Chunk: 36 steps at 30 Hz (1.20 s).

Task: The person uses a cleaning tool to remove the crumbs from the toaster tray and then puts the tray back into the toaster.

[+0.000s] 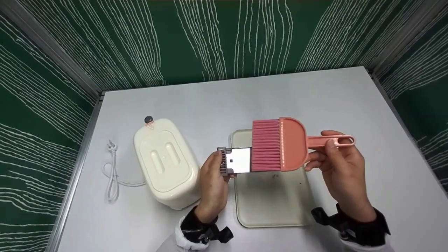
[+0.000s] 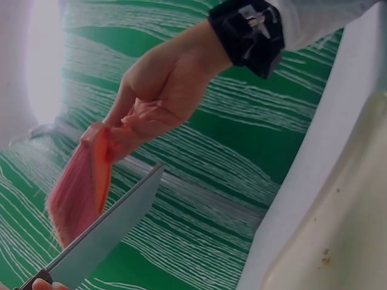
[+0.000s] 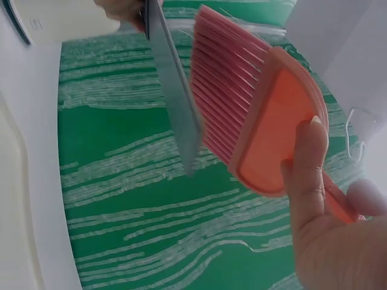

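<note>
My left hand (image 1: 212, 187) grips the slotted grey end of a flat, shiny metal crumb tray (image 1: 239, 161). In my right hand (image 1: 344, 169) is a coral brush (image 1: 293, 145), held by its looped handle with the thumb on top. Its pink bristles (image 1: 266, 145) point left and overlap the far part of the crumb tray in the head view. From the right wrist, the bristles show close beside the tray's flat face (image 3: 175, 90). Both things are held up over a shallow beige tray (image 1: 273, 206) with a few dark crumbs on it.
A cream toaster (image 1: 168, 157) with a lid on top stands left of my left hand, its dark knob (image 1: 148, 119) at the far end. Its white cord and plug (image 1: 112, 168) lie farther left. Green patterned panels (image 1: 224, 42) border the white table (image 1: 196, 101).
</note>
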Motion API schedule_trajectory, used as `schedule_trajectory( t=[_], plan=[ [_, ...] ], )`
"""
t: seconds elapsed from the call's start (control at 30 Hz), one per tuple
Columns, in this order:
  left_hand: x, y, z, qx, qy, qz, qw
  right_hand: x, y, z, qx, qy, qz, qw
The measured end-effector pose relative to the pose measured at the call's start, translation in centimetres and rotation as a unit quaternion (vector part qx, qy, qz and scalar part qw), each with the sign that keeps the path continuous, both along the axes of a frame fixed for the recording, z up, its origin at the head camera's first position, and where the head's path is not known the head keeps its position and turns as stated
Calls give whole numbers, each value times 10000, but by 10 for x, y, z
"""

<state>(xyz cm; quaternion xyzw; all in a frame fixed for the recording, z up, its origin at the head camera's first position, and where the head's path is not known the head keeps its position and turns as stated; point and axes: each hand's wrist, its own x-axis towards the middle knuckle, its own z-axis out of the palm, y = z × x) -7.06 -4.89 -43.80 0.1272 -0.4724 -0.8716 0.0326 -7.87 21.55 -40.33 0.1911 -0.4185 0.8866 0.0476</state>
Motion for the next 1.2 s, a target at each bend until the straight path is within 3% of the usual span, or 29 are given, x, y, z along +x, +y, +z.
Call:
schedule_trajectory(
  t=[0.27, 0.53, 0.77, 1.2],
  plan=[
    [1, 0, -1, 39, 75, -60, 9999, 7, -22, -4, 441, -93, 440, 9980],
    [1, 1, -2, -73, 188, -62, 9998, 12, -33, -9, 927, -188, 560, 9939],
    [1, 2, -3, 0, 225, -30, 9997, 13, -32, -8, 1599, -343, 315, 9860],
    [-1, -1, -2, 84, 101, -42, 9999, 13, -20, -4, 1990, -107, 119, 9799]
  ],
)
